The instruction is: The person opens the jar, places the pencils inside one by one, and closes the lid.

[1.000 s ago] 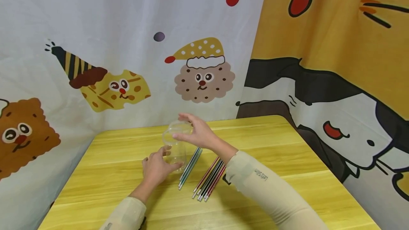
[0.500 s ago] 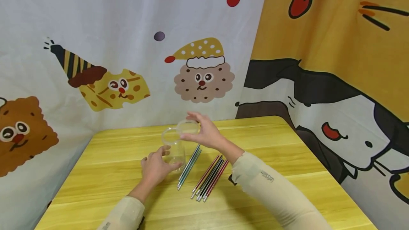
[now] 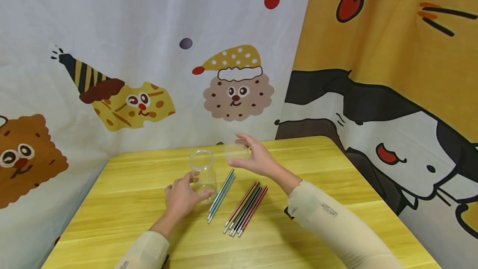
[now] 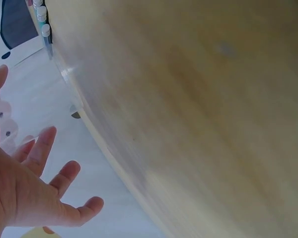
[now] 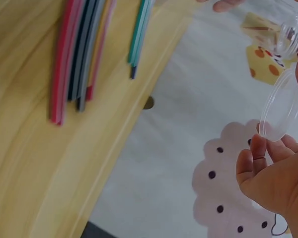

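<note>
"Jar [image 3: 205, 175]: where, exactly?"

"Upright or nearly so on the worktop [image 3: 149, 202], mouth up and uncovered. Clear all through, so hard to make out below the rim."

"And the hands?"

"Both busy. Left hand [image 3: 184, 194] round the jar's lower half, thumb on the near side, fingers curving behind. Right hand [image 3: 257, 157] up in the air, pinching a clear round lid [image 3: 235, 152] by its edge between thumb and fingers."

"Lid touching the jar?"

"No. Apart from it, just to the right of the rim and about level with it in the head view."

"Pencils?"

"Two groups, both lying flat. Teal pencils [image 3: 222, 196] just beside the jar. Red and black pencils [image 3: 245, 210] farther right, fanned slightly, silvery ends nearest. Exact number hard to tell."

"Anything from the left wrist view?"

"Mostly blurred worktop. Fingers bent and spread at the lower left, a few pencil ends in the top corner. Jar hard to make out there."

"Around all that?"

"Cream sleeves [image 3: 332, 219] on both forearms, with lettering. Behind the worktop, a white curtain [image 3: 149, 20] with cartoon figures [image 3: 239, 99]; to the right, a print in orange, black and white [image 3: 373, 45]."
</note>
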Demonstrator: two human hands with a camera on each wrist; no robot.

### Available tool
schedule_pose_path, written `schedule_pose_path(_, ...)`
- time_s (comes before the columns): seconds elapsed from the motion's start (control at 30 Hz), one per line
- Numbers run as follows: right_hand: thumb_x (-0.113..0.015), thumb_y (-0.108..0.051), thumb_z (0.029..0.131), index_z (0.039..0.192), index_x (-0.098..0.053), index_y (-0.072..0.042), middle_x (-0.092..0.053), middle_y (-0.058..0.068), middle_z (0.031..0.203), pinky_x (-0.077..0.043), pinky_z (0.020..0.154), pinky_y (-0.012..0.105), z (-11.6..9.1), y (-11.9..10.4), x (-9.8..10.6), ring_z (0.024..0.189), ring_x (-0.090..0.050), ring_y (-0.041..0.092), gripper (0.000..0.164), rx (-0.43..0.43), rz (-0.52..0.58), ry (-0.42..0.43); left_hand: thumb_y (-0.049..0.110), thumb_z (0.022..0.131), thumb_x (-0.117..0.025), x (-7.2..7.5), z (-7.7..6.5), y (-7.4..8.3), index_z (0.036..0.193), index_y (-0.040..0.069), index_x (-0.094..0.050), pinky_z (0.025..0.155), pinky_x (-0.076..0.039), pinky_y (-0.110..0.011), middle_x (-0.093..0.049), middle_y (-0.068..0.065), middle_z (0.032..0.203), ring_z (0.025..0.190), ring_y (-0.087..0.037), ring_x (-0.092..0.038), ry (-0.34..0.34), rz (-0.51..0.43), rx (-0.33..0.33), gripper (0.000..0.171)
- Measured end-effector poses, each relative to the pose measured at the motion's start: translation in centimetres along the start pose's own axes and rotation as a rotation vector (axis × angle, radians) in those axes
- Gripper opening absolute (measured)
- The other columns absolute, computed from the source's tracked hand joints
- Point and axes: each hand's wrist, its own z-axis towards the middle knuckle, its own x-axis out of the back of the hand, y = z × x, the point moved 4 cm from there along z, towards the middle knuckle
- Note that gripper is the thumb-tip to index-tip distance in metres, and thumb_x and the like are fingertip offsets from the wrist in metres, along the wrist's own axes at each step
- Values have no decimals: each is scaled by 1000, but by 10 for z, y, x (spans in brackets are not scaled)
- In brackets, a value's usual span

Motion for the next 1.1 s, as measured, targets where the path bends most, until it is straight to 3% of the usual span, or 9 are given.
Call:
schedule_pose_path(0.27,-86,-41,92,166,-36,-13,-60,12,156,-47,120,58,-10,24,12,145,-53,36,93,-28,-27,-2,55,78,-92,-1,2,0,146,10,-60,113,-43,-67,-68,-15,145,131,-41,-63,-1,-43,5,88)
schedule_pose_path(0.6,-84,-43,94,167,-33,-13,-54,15,162,-45,119,63,-32,61,39,147,-49,44,94,-110,-85,10,50,79,-93,-5,2,-2,144,9,-59,100,-55,-59,-68,-16,145,127,-42,-67,-56,-98,41,84)
schedule_pose_path(0.9,-83,-43,94,168,-31,-12,-51,20,159,-51,109,64,-48,93,66,140,-52,46,96,-207,-178,51,44,80,-94,-5,3,-3,159,8,-45,107,-53,-61,-67,-15,148,136,-44,-62,-93,-141,43,100)
schedule_pose_path(1.1,-83,-43,93,168,-29,-11,-52,20,158,-51,110,63,-55,115,78,138,-53,45,98,-288,-217,62,43,80,-95,-5,3,-3,157,12,-50,104,-55,-59,-67,-16,147,134,-43,-63,-99,-147,37,94)
